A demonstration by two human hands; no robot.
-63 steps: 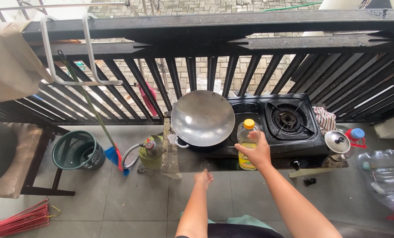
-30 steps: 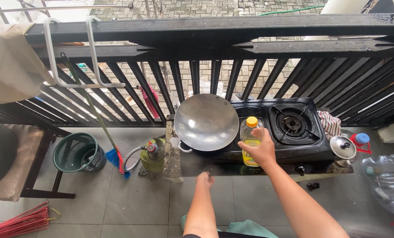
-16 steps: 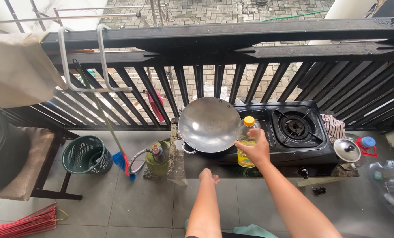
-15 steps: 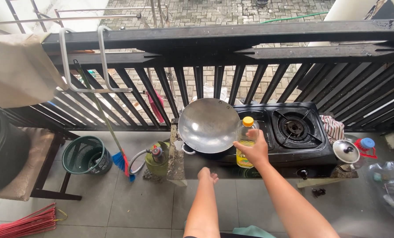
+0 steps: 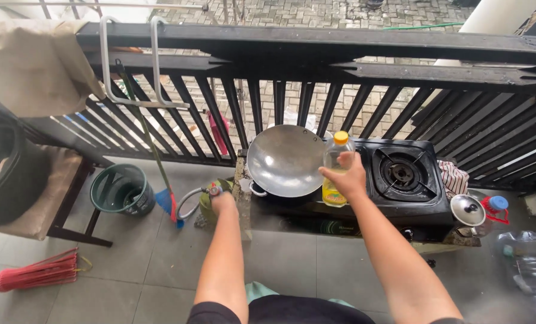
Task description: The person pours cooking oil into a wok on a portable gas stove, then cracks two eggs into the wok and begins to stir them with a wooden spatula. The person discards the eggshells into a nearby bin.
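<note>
My right hand (image 5: 347,177) grips a clear bottle of yellow oil (image 5: 334,168) with a yellow cap, standing between the two burners of a black gas stove (image 5: 400,187). A steel wok (image 5: 285,159) rests on the left burner, just left of the bottle. My left hand (image 5: 222,203) reaches down to the left of the stove, over the green gas cylinder (image 5: 208,203) and its regulator; whether the fingers hold anything is not visible.
A black balcony railing (image 5: 316,78) runs behind the stove. A green bucket (image 5: 121,189), a mop (image 5: 160,180) and a red broom (image 5: 37,273) are to the left. A pot lid (image 5: 467,210), a red-capped container (image 5: 496,207) and a large water bottle (image 5: 529,261) lie at the right.
My left hand has moved left from in front of the stove toward the gas cylinder. My right hand stays on the oil bottle. The camera has come closer.
</note>
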